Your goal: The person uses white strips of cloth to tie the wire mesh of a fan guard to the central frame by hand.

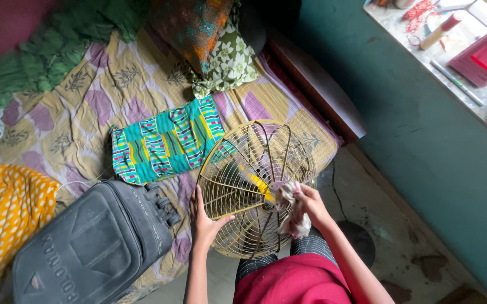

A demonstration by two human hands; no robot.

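A round wire fan guard (243, 169), cream-coloured, stands tilted at the bed's edge in front of me. My left hand (203, 220) grips its lower left rim, thumb hooked over the wires. My right hand (306, 204) holds a crumpled whitish cloth (292, 214) pressed against the guard's lower right part near the centre. A yellow piece (259, 184) shows through the wires near the hub.
The bed carries a patterned sheet (86, 107), a bright striped cloth (164, 141), floral pillows (221, 50), a yellow dotted cloth (7, 208) and a dark grey suitcase (91, 242). A teal wall (423, 124) and a cluttered shelf (463, 50) are to the right. Bare concrete floor (384, 225) lies below.
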